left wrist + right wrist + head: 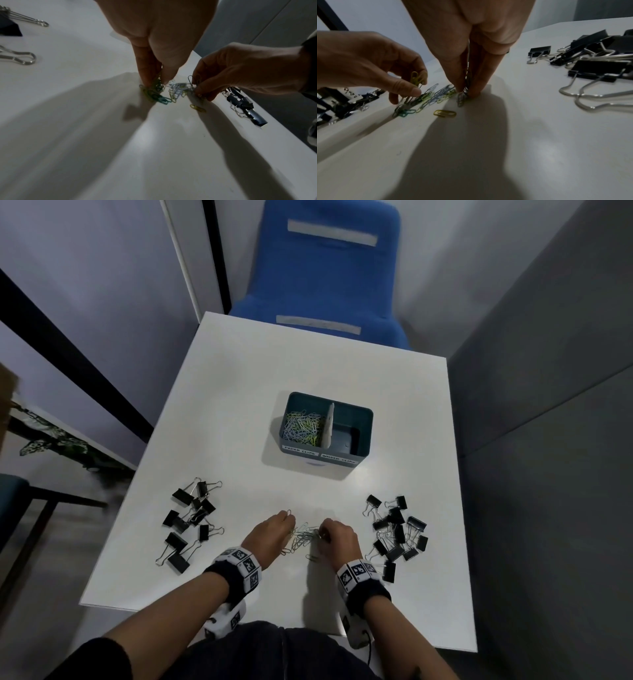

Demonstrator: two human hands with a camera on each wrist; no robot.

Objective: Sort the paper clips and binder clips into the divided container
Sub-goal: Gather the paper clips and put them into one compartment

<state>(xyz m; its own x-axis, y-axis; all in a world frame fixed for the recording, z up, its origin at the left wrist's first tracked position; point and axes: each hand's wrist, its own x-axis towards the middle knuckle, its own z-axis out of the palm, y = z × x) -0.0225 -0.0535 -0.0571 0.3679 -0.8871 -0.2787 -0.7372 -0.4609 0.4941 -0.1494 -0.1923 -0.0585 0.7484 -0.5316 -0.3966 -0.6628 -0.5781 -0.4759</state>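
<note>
A small heap of coloured paper clips (303, 537) lies near the table's front edge between my hands. My left hand (274, 530) pinches several paper clips (157, 83) at the heap's left end. My right hand (337, 537) pinches paper clips (465, 86) at the heap's right end, fingertips down on the table. One yellow paper clip (444, 113) lies apart, just in front of the heap. The teal divided container (356, 445) stands mid-table; its left compartment holds many paper clips (303, 426), its right compartment looks bare. Black binder clips lie in two groups, left (190, 518) and right (397, 534).
The white table (239, 392) ends just in front of my wrists. A blue chair (329, 272) stands behind its far edge. Grey partition walls close in on both sides.
</note>
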